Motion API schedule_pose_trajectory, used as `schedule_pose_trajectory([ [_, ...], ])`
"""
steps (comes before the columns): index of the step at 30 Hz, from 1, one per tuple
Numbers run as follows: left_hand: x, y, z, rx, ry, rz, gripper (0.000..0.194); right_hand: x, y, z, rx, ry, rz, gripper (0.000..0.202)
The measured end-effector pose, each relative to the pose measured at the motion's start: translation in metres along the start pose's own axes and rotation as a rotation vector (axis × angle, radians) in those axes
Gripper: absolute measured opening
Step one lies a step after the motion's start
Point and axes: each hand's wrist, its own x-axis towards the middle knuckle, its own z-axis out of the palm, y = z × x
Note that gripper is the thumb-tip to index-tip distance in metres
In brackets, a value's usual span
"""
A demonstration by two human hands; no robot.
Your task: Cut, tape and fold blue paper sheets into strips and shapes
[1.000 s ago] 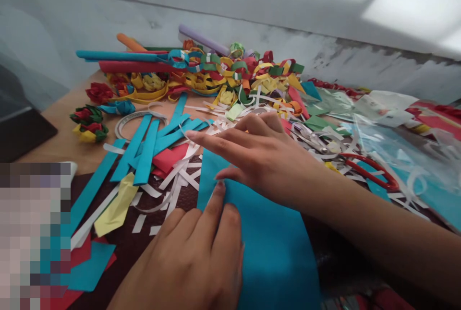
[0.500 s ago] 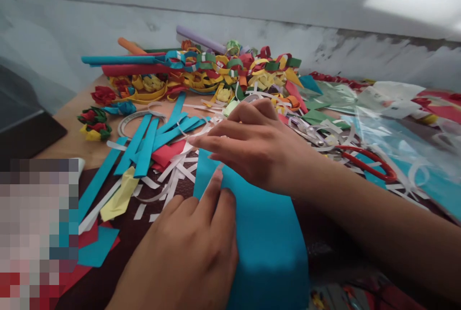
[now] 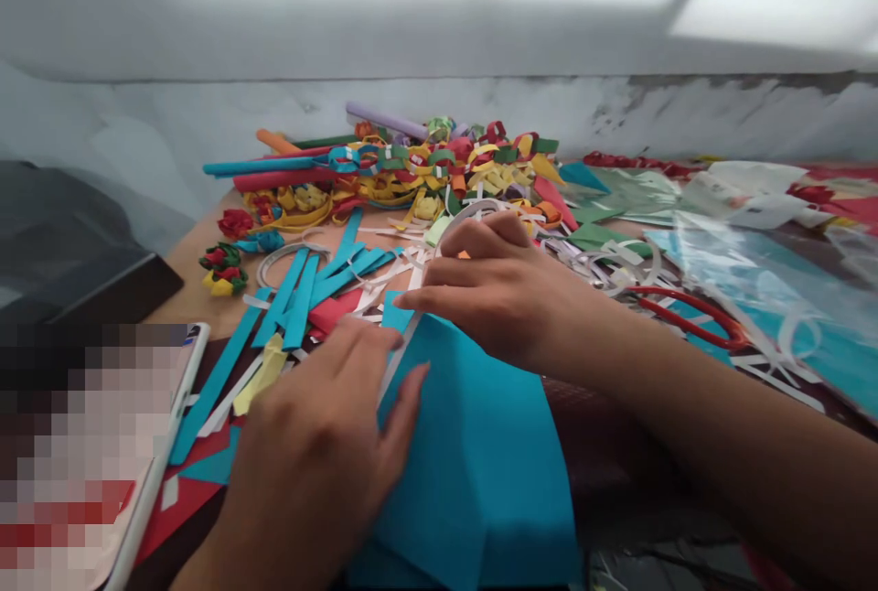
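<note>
A large blue paper sheet (image 3: pixel 473 445) lies beneath both hands, with a thin white strip (image 3: pixel 404 349) running along its left edge. My left hand (image 3: pixel 329 435) rests at that edge, thumb and fingers apart on either side of the strip. Over the sheet's top corner is my right hand (image 3: pixel 487 289), its fingers curled and the index finger reaching toward the strip. A roll of white tape (image 3: pixel 473 209) shows just behind my right hand, partly hidden by it. The strip extends up toward this roll. What the right fingertips grip is hidden.
Cut blue strips (image 3: pixel 300 298) and white scraps lie left of centre. Paper chains and flowers (image 3: pixel 412 166) pile up behind. Red-handled scissors (image 3: pixel 692 316) lie at the right, near plastic-wrapped blue paper (image 3: pixel 775 289). A phone (image 3: pixel 161 445) stands at the lower left.
My left hand has shifted left and its thumb has spread from the fingers. The white strip and the tape roll now show more. The view has tilted upward.
</note>
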Motion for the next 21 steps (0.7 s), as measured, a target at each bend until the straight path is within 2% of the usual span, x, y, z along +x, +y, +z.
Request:
schedule_pose_trajectory([
  [2,0.006,-0.003,-0.004,-0.034,0.011,-0.146,0.022,0.001,0.000,-0.002,0.016,0.067,-0.001,0.025],
  [5,0.018,-0.005,-0.009,-0.204,-0.081,-0.308,0.019,0.003,-0.004,-0.007,0.083,0.151,0.013,0.025],
  [7,0.023,-0.006,-0.010,-0.331,-0.100,-0.352,0.019,0.004,-0.008,-0.010,0.163,0.210,0.042,0.026],
  [10,0.023,-0.007,-0.011,-0.487,-0.099,-0.334,0.018,0.006,-0.012,-0.014,0.385,0.283,0.134,0.025],
  [13,0.018,-0.005,-0.012,-0.591,-0.188,-0.348,0.017,0.007,-0.012,-0.018,0.629,0.276,0.201,0.027],
  [14,0.016,-0.004,-0.013,-0.613,-0.209,-0.395,0.019,0.008,-0.011,-0.019,0.701,0.252,0.185,0.029],
  [16,0.015,-0.001,-0.015,-0.664,-0.236,-0.574,0.024,0.008,-0.010,-0.020,0.826,0.207,0.126,0.034],
  [18,0.014,0.003,-0.017,-0.720,-0.242,-0.689,0.022,0.009,-0.009,-0.023,0.850,0.188,0.108,0.037],
  [21,0.017,0.006,-0.021,-0.773,-0.240,-0.684,0.017,0.011,-0.011,-0.030,0.632,0.212,0.167,0.040],
])
